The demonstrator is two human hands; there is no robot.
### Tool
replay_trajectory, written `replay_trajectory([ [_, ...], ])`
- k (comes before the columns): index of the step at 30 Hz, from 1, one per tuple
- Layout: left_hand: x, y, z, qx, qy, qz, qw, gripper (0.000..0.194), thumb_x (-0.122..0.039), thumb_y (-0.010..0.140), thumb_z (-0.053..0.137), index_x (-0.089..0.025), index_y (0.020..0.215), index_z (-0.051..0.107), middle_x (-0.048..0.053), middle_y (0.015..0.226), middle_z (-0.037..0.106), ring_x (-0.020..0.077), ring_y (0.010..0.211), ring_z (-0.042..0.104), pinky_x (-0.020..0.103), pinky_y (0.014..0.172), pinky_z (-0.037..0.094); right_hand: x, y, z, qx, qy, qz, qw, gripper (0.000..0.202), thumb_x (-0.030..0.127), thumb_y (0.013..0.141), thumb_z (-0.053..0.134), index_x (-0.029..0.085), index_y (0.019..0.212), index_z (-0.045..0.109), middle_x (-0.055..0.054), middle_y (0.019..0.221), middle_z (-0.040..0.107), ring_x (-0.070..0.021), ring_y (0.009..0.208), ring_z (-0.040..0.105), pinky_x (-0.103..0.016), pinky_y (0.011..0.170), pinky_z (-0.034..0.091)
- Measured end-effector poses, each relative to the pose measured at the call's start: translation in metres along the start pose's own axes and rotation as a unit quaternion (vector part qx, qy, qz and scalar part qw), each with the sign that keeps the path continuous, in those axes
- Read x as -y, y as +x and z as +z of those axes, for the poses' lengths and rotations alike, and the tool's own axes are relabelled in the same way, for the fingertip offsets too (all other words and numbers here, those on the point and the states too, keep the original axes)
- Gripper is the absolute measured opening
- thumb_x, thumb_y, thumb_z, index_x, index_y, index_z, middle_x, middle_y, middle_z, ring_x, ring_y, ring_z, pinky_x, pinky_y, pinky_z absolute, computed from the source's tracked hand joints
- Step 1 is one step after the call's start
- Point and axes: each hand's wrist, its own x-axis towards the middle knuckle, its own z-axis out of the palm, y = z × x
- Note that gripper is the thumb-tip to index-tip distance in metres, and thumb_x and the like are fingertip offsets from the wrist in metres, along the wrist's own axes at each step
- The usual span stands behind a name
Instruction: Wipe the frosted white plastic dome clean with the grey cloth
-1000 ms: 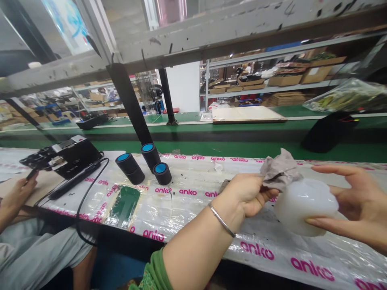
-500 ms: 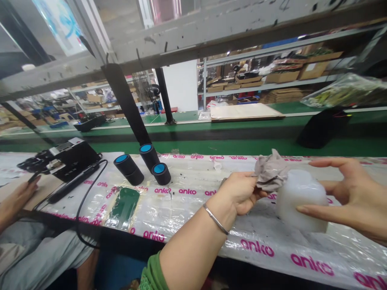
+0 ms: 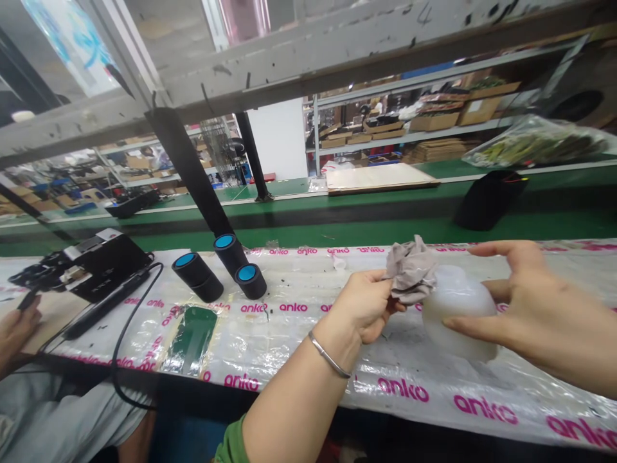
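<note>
My left hand (image 3: 365,304) pinches a crumpled grey cloth (image 3: 410,269) and presses it against the upper left side of a white translucent rounded cover (image 3: 456,310). My right hand (image 3: 522,302) grips that cover from the right, thumb on top and fingers along its front. Both hands hover just above a workbench covered in clear plastic film printed with pink "anko" lettering (image 3: 402,388). A thin metal bangle (image 3: 328,355) circles my left wrist.
Three black cylinders with blue tops (image 3: 219,267) lie at the bench's left middle, near a slanted black post (image 3: 187,172). A green flat piece (image 3: 195,328) lies under the film. A co-worker's hand (image 3: 17,323) is by a black device (image 3: 99,260) with cable. Green conveyor (image 3: 337,225) behind.
Both hands with cloth and cover have shifted slightly left and up in view as the camera turned; the cloth stays pressed on the cover.
</note>
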Motion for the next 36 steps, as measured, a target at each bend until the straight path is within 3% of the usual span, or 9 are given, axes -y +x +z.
replay_trajectory([
  [4, 0.002, -0.003, -0.001, -0.002, -0.006, 0.019, 1.000, 0.013, -0.006, 0.074, 0.065, -0.009, 0.062, 0.061, -0.001, 0.057, 0.053, 0.0035, 0.049, 0.043, 0.023, 0.053, 0.028, 0.003, 0.000, 0.001, 0.025, -0.005, 0.023, 0.999, 0.111, 0.066, 0.032, 0.065, 0.031, 0.130, 0.025, 0.003, 0.080, 0.064, -0.0286, 0.069, 0.061, -0.036, 0.062, 0.045],
  [8, 0.004, -0.005, -0.001, 0.002, -0.009, 0.030, 1.000, 0.011, -0.004, 0.073, 0.064, -0.009, 0.064, 0.062, -0.002, 0.058, 0.053, 0.0036, 0.049, 0.042, 0.024, 0.054, 0.026, -0.004, 0.004, 0.006, 0.026, -0.011, 0.013, 1.000, 0.109, 0.065, 0.037, 0.063, 0.030, 0.132, 0.022, 0.003, 0.075, 0.061, -0.0274, 0.065, 0.059, -0.034, 0.056, 0.044],
  [13, 0.005, -0.007, 0.001, 0.025, -0.042, 0.029, 0.998, 0.005, -0.004, 0.072, 0.065, -0.007, 0.069, 0.064, -0.001, 0.059, 0.053, 0.0034, 0.049, 0.043, 0.020, 0.052, 0.028, -0.016, 0.009, 0.012, -0.024, -0.014, -0.013, 1.000, 0.107, 0.068, 0.042, 0.066, 0.031, 0.133, 0.023, 0.004, 0.070, 0.058, -0.0259, 0.061, 0.059, -0.031, 0.051, 0.042],
  [19, 0.003, -0.007, -0.003, 0.059, -0.144, -0.019, 0.988, 0.009, 0.001, 0.073, 0.059, -0.006, 0.070, 0.064, 0.001, 0.061, 0.054, 0.0022, 0.048, 0.045, 0.013, 0.046, 0.031, -0.031, 0.020, 0.019, -0.046, 0.071, -0.020, 0.996, 0.108, 0.062, 0.045, 0.075, 0.033, 0.135, 0.023, 0.001, 0.083, 0.065, -0.0263, 0.069, 0.064, -0.028, 0.052, 0.047],
  [25, -0.006, -0.010, -0.019, 0.094, -0.245, -0.017, 0.965, 0.013, 0.004, 0.072, 0.057, -0.008, 0.071, 0.061, 0.001, 0.064, 0.055, 0.0032, 0.050, 0.047, 0.011, 0.045, 0.034, -0.026, 0.025, 0.010, -0.070, 0.221, 0.034, 0.972, 0.122, 0.050, 0.027, 0.088, 0.032, 0.134, 0.031, -0.006, 0.086, 0.066, -0.0332, 0.072, 0.065, -0.032, 0.048, 0.051],
  [32, -0.017, -0.014, -0.036, 0.039, -0.247, 0.042, 0.967, 0.020, 0.003, 0.083, 0.049, -0.009, 0.070, 0.058, -0.001, 0.062, 0.051, 0.0028, 0.048, 0.042, 0.011, 0.045, 0.034, -0.004, 0.020, -0.011, -0.153, 0.289, 0.107, 0.939, 0.130, 0.026, 0.013, 0.079, 0.022, 0.137, 0.042, -0.011, 0.072, 0.062, -0.0263, 0.059, 0.059, -0.023, 0.044, 0.044],
  [36, 0.002, -0.010, -0.030, -0.047, -0.228, 0.030, 0.972, 0.021, 0.006, 0.083, 0.047, -0.009, 0.075, 0.061, 0.001, 0.069, 0.057, 0.0034, 0.053, 0.047, 0.012, 0.047, 0.034, -0.005, 0.025, -0.013, -0.185, 0.265, 0.077, 0.943, 0.134, 0.032, 0.009, 0.083, 0.021, 0.138, 0.047, -0.010, 0.075, 0.063, -0.0262, 0.067, 0.061, -0.022, 0.046, 0.045],
])
